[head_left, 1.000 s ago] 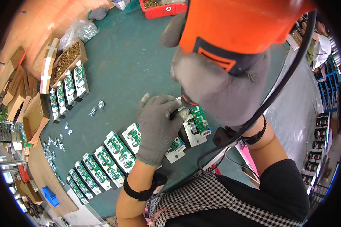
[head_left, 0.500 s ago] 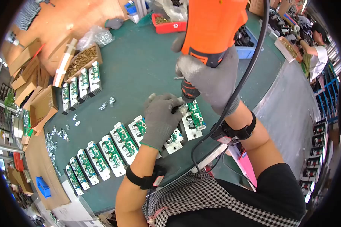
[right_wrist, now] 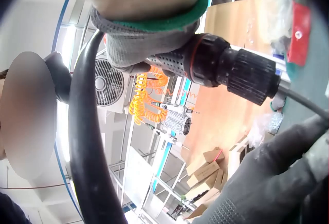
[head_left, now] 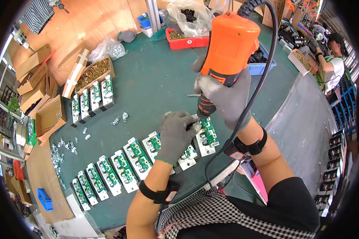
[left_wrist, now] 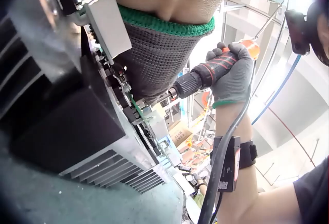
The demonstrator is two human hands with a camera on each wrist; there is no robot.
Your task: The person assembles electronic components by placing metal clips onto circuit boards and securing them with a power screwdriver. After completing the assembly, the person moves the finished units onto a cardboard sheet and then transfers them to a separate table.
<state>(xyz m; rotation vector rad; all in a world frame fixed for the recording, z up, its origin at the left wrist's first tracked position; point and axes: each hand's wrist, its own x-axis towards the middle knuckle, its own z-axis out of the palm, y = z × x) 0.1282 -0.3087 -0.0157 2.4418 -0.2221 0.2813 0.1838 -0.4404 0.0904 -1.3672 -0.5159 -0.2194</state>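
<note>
In the head view my gloved right hand (head_left: 227, 97) grips an orange electric screwdriver (head_left: 233, 44), held above the table with its bit pointing down at the far end of the rightmost green circuit board (head_left: 208, 131) on its metal heat sink. My gloved left hand (head_left: 175, 135) reaches over the neighbouring board; its thumb and forefinger close in by the bit, pinching a small shiny metal part (head_left: 196, 127) there. In the right wrist view the driver's black chuck (right_wrist: 252, 75) and thin bit (right_wrist: 303, 100) show beside the left glove (right_wrist: 272, 178). Heat sink fins (left_wrist: 118, 165) appear in the left wrist view.
A row of similar boards (head_left: 125, 171) runs left; several more (head_left: 95, 95) stand by a carton of brass-coloured pieces (head_left: 93, 75). Silvery parts (head_left: 58, 155) lie on the green table (head_left: 155, 75). The driver's black cable (head_left: 263, 75) loops past my right arm. Another person (head_left: 333, 63) works at the far right.
The head view has shifted, showing more of the table's far side. The driver now appears smaller, farther from the head camera. Both hands stay at the same board, the bit still at its far end.
</note>
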